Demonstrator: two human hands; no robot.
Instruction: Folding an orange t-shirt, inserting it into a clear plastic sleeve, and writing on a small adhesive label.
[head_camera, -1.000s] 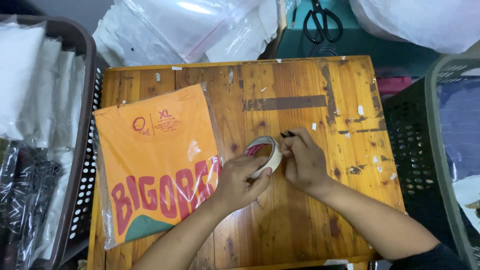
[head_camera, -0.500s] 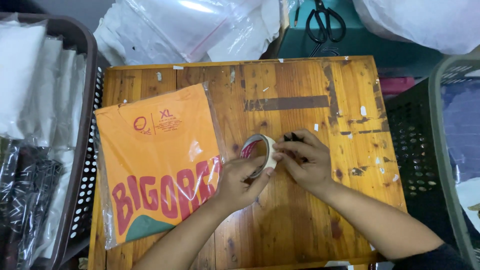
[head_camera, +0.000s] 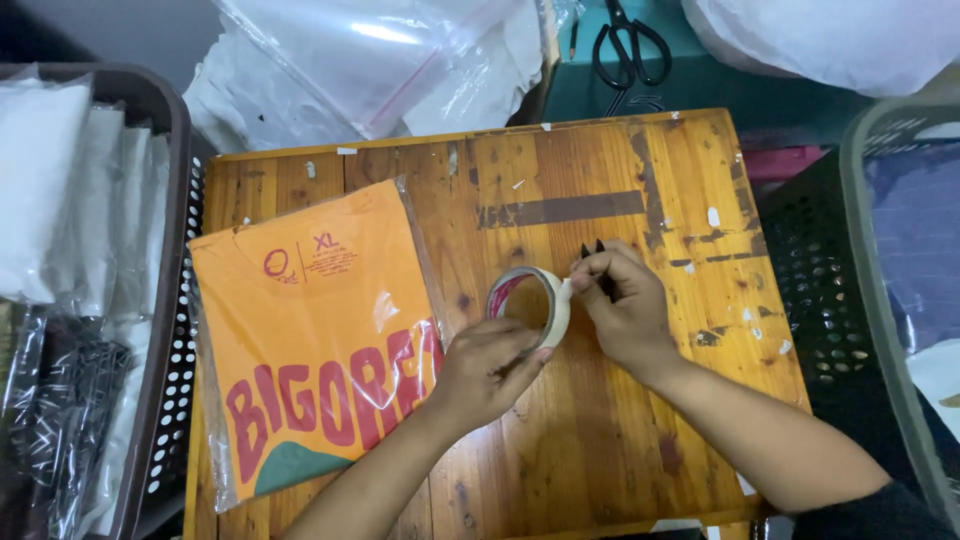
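Worn wooden table, tape-scarred, with an orange bagged T-shirt flat on its left side.

Black scissors on a teal box, probably cardboard.

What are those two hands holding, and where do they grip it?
A roll of tape. The left hand holds the roll by its lower rim; the right hand pinches the tape at the roll's outer edge, along with a small black tool.
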